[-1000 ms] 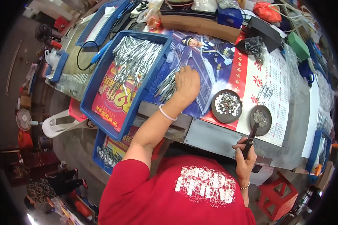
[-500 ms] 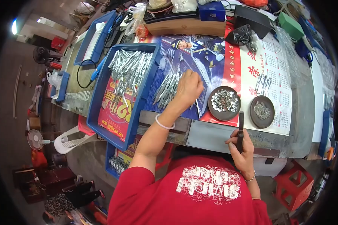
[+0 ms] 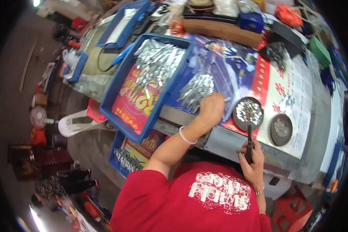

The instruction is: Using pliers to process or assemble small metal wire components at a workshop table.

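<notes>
My left hand (image 3: 212, 110) is closed, its fingers curled, just below a pile of slim silvery metal pieces (image 3: 198, 91) on the blue printed sheet. Whatever its fingers hold is hidden or too small to make out. Upright in my closed right hand (image 3: 253, 160) is a dark slim hand tool (image 3: 249, 145); its exact kind does not show. Its tip reaches the near rim of a round brown dish (image 3: 236, 120) holding small shiny discs (image 3: 248, 111). To the right, a second brown dish (image 3: 274, 139) contains tiny metal parts (image 3: 281, 127).
A blue tray (image 3: 118, 130) with many slim metal pieces stands left of my left hand. More such pieces (image 3: 286, 103) lie beyond the second dish. A wooden board (image 3: 220, 31) and boxes line the back. A red stool (image 3: 293, 210) stands at lower right.
My left hand has come back from the pile toward the table's near edge. The tool in my right hand now meets the disc dish's rim in view. The whole view has shifted and tilted.
</notes>
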`<state>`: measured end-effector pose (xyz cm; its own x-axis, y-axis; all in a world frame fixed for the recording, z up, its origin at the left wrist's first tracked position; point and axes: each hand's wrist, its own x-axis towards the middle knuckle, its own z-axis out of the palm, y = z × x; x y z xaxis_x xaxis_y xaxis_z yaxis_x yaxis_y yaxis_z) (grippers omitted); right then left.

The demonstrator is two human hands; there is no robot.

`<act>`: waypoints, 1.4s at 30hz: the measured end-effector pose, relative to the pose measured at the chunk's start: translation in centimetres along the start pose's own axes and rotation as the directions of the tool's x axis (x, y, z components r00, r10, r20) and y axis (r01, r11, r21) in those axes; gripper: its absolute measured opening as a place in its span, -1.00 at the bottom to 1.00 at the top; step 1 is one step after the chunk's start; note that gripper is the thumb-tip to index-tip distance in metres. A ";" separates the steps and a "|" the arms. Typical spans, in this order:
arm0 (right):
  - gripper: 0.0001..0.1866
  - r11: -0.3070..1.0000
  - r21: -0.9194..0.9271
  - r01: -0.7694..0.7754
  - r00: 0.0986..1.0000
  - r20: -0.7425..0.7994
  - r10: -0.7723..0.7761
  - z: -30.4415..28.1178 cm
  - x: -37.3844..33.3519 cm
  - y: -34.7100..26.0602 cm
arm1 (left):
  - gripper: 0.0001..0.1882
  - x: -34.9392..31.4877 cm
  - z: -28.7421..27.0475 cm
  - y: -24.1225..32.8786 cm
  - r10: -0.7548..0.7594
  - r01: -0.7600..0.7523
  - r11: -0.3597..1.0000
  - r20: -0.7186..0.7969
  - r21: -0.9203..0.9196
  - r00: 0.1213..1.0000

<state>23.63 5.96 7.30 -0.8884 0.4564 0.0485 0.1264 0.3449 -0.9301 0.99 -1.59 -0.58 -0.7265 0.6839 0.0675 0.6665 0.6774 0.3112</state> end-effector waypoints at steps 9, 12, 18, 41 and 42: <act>-0.90 0.998 0.019 -0.057 0.997 0.044 0.056 0.0 -1.6 0.6 | -0.82 -0.7 -3.8 -0.5 -0.078 -0.137 0.847 -0.374 -0.514 0.924; -0.88 0.994 -0.094 0.060 0.997 -0.039 -0.064 0.1 -1.5 0.6 | -0.88 -3.9 -6.8 -1.4 -0.182 -0.060 0.603 -0.211 -0.796 0.960; -0.86 0.996 -0.091 0.018 0.997 0.077 -0.011 1.4 0.6 -0.1 | -0.83 -8.8 -6.8 -3.4 -0.137 0.015 0.118 -0.001 -0.993 0.991; -0.75 0.740 -0.510 0.439 0.898 0.242 -0.367 3.4 4.3 -7.1 | -0.89 -9.7 -0.9 -5.3 0.159 -0.209 -0.086 -0.220 -0.974 0.962; -0.75 0.738 -0.552 0.387 0.910 0.358 -0.209 4.0 5.1 -7.0 | -0.91 -9.8 -1.0 -5.2 0.136 -0.206 -0.113 -0.220 -0.972 0.966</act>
<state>16.40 2.60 12.59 -0.9929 0.0499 0.1082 -0.0064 0.8843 -0.4668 4.41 -12.10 -1.88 -0.6480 0.6929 0.3163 -0.0881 -0.4806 0.8725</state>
